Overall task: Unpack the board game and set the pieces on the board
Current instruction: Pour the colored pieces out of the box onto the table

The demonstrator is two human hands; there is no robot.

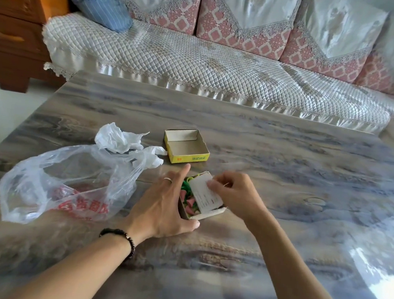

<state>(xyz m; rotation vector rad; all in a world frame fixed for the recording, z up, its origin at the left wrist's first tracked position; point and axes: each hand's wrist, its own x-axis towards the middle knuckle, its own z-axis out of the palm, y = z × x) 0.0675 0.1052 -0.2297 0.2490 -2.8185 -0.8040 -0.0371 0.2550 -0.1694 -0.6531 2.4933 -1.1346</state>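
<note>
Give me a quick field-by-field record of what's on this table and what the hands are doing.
box: open, holds green and pink pieces
paper: folded, partly in box
left hand: steadies box
right hand: pinches paper
lid: upturned, empty, behind box
bag: clear plastic, left of box
board: not seen

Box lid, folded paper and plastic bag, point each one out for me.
Box lid (pixel 186 146): head view, on its bare inner floor.
Folded paper (pixel 207 196): head view, middle of its printed face.
Plastic bag (pixel 69 181): head view, on its clear front.
</note>
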